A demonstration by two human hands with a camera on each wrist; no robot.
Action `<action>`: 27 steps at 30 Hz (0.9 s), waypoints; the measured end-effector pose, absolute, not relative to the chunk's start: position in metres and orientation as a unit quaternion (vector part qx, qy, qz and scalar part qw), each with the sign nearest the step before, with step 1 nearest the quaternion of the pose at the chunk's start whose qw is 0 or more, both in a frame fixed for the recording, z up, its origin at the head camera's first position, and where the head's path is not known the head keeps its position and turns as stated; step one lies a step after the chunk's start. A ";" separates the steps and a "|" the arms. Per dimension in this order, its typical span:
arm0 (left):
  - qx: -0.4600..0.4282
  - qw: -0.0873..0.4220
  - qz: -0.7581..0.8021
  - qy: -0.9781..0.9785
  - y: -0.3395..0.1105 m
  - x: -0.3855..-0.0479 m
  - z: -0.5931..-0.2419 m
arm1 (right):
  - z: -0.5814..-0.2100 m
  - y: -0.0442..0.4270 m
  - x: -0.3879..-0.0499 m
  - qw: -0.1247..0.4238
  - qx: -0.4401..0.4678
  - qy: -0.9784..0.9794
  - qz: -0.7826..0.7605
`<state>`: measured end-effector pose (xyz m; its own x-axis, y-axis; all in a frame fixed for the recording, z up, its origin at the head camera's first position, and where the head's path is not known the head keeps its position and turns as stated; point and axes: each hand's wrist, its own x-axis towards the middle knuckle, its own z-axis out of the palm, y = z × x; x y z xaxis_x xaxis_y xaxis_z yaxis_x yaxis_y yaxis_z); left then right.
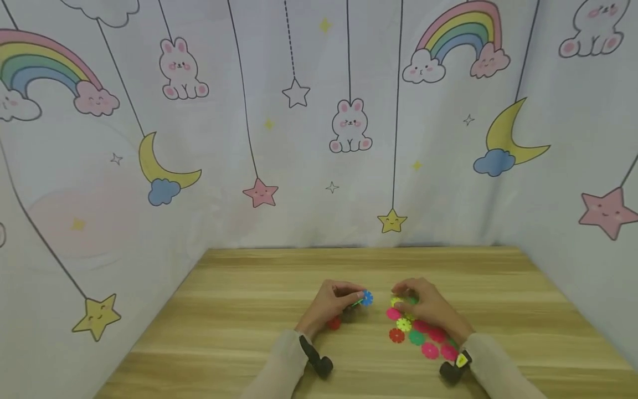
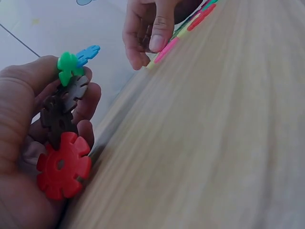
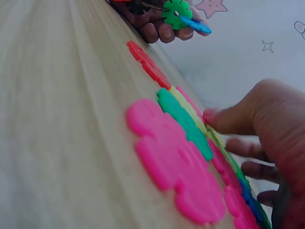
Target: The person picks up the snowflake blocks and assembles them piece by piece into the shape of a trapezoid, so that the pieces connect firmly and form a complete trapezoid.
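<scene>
My left hand point(image 1: 330, 303) holds a chain of slotted plastic discs joined edge to edge. In the left wrist view the chain has a red disc point(image 2: 64, 165) near the palm, dark discs point(image 2: 57, 121) in the middle, then a green disc point(image 2: 68, 66) and a blue disc point(image 2: 88, 55) by the fingertips. Over the loose discs on the table hovers my right hand point(image 1: 430, 303), its thumb and index finger apart. A yellow disc point(image 1: 396, 301) lies at those fingertips; whether they touch it is hard to tell.
Under and around the right hand lie loose discs, among them a red disc point(image 1: 396, 335), a green disc point(image 1: 416, 337) and a pink disc point(image 1: 430, 350). The wooden table point(image 1: 249, 277) meets a printed white curtain point(image 1: 309, 221) at its back and sides.
</scene>
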<state>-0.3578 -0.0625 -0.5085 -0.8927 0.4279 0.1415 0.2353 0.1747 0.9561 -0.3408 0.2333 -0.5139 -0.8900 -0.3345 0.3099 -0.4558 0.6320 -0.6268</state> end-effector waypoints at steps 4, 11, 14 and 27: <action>0.210 0.078 0.608 0.761 -0.063 -0.358 -0.510 | -0.515 0.229 -0.340 0.120 0.217 -0.921 0.299; 0.209 0.079 0.617 0.754 -0.062 -0.359 -0.512 | -0.516 0.227 -0.341 0.104 0.201 -0.920 0.321; 0.208 0.081 0.611 0.759 -0.062 -0.359 -0.512 | -0.517 0.225 -0.340 0.095 0.216 -0.896 0.375; 0.197 0.095 0.648 0.730 -0.063 -0.359 -0.512 | -0.515 0.184 -0.328 0.267 0.283 -0.805 0.448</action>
